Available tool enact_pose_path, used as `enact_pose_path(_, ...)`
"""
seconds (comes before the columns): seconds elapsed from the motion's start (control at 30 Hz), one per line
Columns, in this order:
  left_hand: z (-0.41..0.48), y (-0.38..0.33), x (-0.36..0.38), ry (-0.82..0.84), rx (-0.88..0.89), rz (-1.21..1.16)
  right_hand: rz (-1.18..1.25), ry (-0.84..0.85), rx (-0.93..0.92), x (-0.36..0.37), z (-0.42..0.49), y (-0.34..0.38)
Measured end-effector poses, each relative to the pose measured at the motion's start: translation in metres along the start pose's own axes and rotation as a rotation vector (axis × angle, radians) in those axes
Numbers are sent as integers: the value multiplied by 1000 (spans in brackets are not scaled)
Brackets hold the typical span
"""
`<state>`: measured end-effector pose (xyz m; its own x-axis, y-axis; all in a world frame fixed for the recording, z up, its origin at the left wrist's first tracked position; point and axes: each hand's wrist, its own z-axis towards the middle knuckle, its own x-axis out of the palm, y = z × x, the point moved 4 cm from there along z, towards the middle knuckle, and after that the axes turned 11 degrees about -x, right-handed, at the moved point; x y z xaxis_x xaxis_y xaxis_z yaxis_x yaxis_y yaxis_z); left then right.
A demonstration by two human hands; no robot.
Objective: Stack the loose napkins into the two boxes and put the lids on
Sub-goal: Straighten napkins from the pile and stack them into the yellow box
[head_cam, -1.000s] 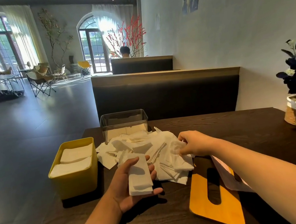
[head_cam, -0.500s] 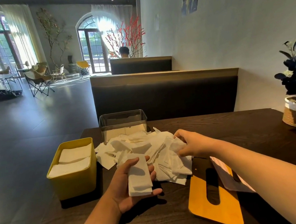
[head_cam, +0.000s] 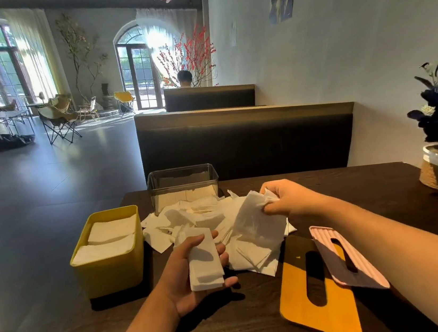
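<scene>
Well, the thin white paper napkin [head_cam: 253,225] hanging at centre frame is almost weightless, limp and easily torn, so I pinch it by its upper corner with my right hand [head_cam: 286,198], thumb and curled fingers closed on the paper. A gentle, even pull suits it best, I judge. Just lower left, my left hand [head_cam: 191,278] grips a small squared stack of folded white napkins [head_cam: 204,262], which could fan apart if tilted. Behind both lies the loose heap of white napkins [head_cam: 201,210] on the dark wooden table [head_cam: 354,184]; I cannot tell how many remain. The yellow plastic box [head_cam: 109,275] at left holds two flat stacks. The clear plastic box [head_cam: 184,183] above the heap shows napkins through its wall, but the heap hides its lower front. At lower right, the orange slotted lid [head_cam: 295,306] lies flat, and the pink ribbed lid [head_cam: 366,274] overlapping it is partly cut off by my forearm.
</scene>
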<state>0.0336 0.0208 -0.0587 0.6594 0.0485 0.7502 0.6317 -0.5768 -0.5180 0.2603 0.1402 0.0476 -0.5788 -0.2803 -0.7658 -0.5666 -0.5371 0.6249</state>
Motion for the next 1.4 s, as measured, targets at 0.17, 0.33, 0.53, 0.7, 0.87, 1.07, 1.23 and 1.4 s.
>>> enact_pose_path(0.17, 0, -2, -2, -15, 24, 13, 278, 32, -63, -12, -2, 35)
enact_pose_path(0.33, -1, 0, 4, -29, 16, 39, 404, 238, -68, 6, -4, 71)
enact_pose_path(0.53, -7, 2, 21, 249, 38, -3, 318, 430, -93, 66, 12, 86)
enact_pose_path(0.7, -1, 1, 5, 118, -9, 16, 184, 317, -88, 89, 27, 74)
enact_pose_path(0.87, -2, 5, 9, 172, -81, -26, 116, 222, -147, 89, 27, 75)
enact_pose_path(1.07, -2, 8, 10, 101, -109, 53, 50, 310, -166, 95, 31, 84)
enact_pose_path(1.23, -4, 9, 14, 122, -100, 93, 48, 319, -179, 98, 36, 92)
enact_pose_path(1.4, 1, 11, 7, 90, -88, 17, 181, 272, -165, 98, 37, 94)
